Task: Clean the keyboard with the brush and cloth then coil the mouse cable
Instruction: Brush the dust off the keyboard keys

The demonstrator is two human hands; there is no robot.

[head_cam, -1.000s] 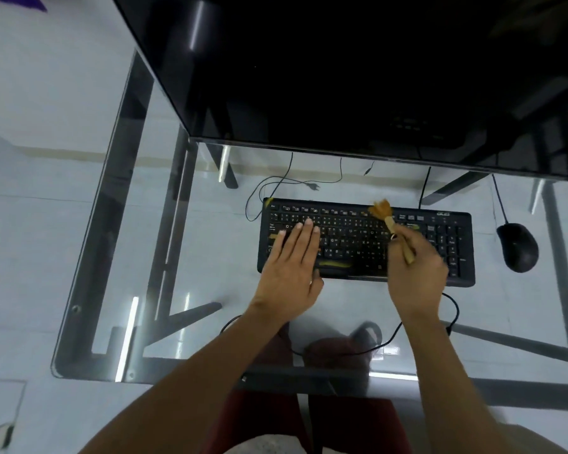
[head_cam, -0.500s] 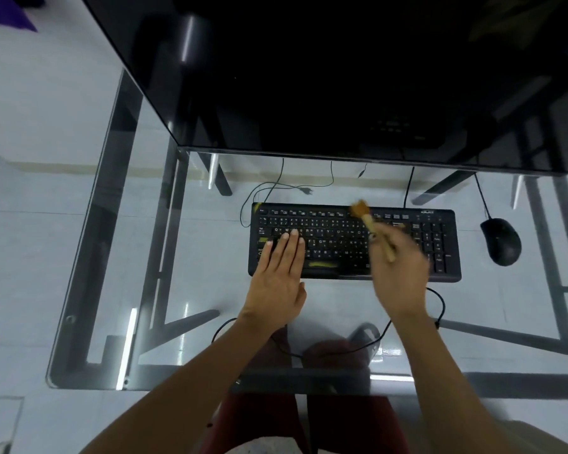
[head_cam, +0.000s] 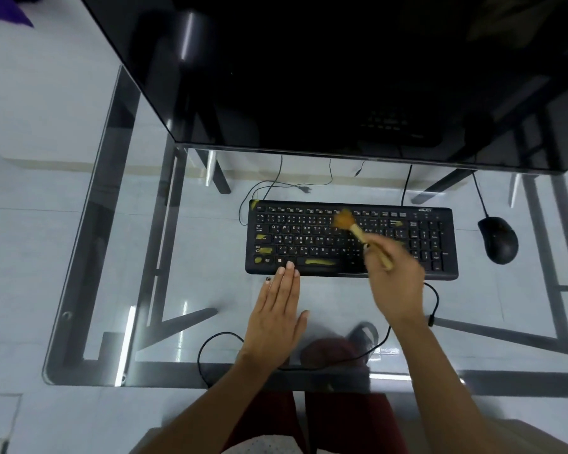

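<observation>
A black keyboard (head_cam: 309, 239) with yellowish smudges on some keys lies on the glass desk. My right hand (head_cam: 395, 283) grips a small wooden brush (head_cam: 358, 232), whose orange bristles touch the upper middle keys. My left hand (head_cam: 277, 317) lies flat on the glass in front of the keyboard, fingers together, with only the fingertips at the keyboard's front edge. A black mouse (head_cam: 498, 239) sits to the right of the keyboard, its cable (head_cam: 477, 191) running back under the monitor. No cloth is in view.
A large dark monitor (head_cam: 341, 77) overhangs the desk behind the keyboard. A black cable (head_cam: 217, 337) loops over the glass desk (head_cam: 112, 257) near the front edge. Metal frame bars and a power plug show through the glass.
My left hand has slid back off the keys onto the glass in front of the keyboard. The brush has swept left along the upper key rows.
</observation>
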